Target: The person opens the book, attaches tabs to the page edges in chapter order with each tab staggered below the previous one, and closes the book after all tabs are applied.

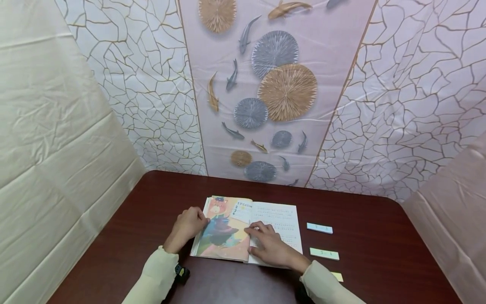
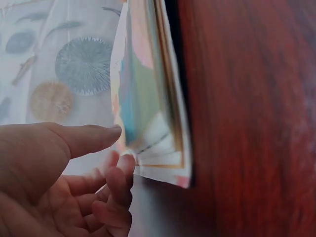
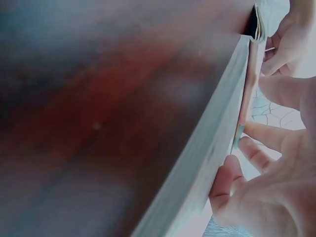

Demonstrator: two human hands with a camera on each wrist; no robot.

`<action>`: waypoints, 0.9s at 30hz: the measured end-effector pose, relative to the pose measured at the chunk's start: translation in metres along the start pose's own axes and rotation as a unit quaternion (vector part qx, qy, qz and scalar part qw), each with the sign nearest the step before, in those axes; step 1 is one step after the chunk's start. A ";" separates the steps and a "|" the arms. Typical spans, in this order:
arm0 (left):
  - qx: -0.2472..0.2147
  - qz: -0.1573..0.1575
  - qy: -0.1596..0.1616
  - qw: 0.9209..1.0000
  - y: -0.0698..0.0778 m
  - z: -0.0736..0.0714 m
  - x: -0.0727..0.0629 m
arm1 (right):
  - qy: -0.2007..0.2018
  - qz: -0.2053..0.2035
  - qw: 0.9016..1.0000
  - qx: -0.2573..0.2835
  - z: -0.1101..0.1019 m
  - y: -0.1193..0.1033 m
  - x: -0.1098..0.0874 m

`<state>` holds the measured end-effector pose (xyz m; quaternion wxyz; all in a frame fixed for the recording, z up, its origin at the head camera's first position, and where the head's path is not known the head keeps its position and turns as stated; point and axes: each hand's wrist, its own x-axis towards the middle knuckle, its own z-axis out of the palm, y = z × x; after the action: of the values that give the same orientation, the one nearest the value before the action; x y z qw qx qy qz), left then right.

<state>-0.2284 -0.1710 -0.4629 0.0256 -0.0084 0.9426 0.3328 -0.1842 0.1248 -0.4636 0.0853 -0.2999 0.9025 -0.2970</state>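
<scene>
An open book point(image 1: 282, 213) lies on the table, with a colourful illustrated left page point(image 1: 224, 249) and a right page of printed text. At the book's left edge is my left hand point(image 1: 188, 226), its thumb and fingertips pinching the edge of the illustrated page. In the left wrist view the left hand point(image 2: 64, 173) has its thumb above the page edge and its other fingers curled below; the page stack point(image 2: 163, 89) fans slightly. My right hand point(image 1: 271, 247) rests across the fold with fingers spread. In the right wrist view the right hand point(image 3: 266, 173) touches the pages near the fold.
To the book's right lie a blue sticky-note pad point(image 1: 319, 228), a green one point(image 1: 324, 253) and a yellow one point(image 1: 337, 276), partly hidden by the right sleeve. The dark red table point(image 1: 167, 190) meets a patterned cloth backdrop point(image 1: 159, 84) behind.
</scene>
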 end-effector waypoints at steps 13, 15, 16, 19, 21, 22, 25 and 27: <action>0.045 0.132 0.000 0.990 0.043 0.010 -0.026 | -0.040 -0.010 0.999 -0.015 -0.009 -0.003 0.002; 0.044 0.171 -0.019 0.984 0.047 0.016 -0.029 | -0.039 -0.011 0.999 -0.015 -0.009 -0.003 0.002; 0.048 0.187 -0.029 0.981 0.048 0.020 -0.030 | -0.038 -0.011 0.999 -0.016 -0.009 -0.003 0.002; 0.068 0.230 -0.045 0.970 0.050 0.029 -0.033 | -0.037 -0.010 0.999 -0.018 -0.009 -0.003 0.003; 0.085 0.247 -0.049 0.964 0.050 0.033 -0.034 | -0.036 -0.007 0.999 -0.019 -0.009 -0.003 0.004; 0.096 0.255 -0.048 0.961 0.049 0.034 -0.035 | -0.037 -0.006 0.999 -0.020 -0.008 -0.003 0.004; 0.119 0.273 -0.049 0.954 0.049 0.037 -0.038 | -0.040 0.000 0.999 -0.020 -0.008 -0.003 0.004; 0.127 0.277 -0.053 0.951 0.049 0.038 -0.039 | -0.040 0.003 0.999 -0.019 -0.008 -0.003 0.003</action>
<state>-0.1893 -0.1091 -0.4593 -0.0171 0.2736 0.9398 0.2039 -0.1878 0.1250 -0.4550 0.1168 -0.3109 0.9045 -0.2675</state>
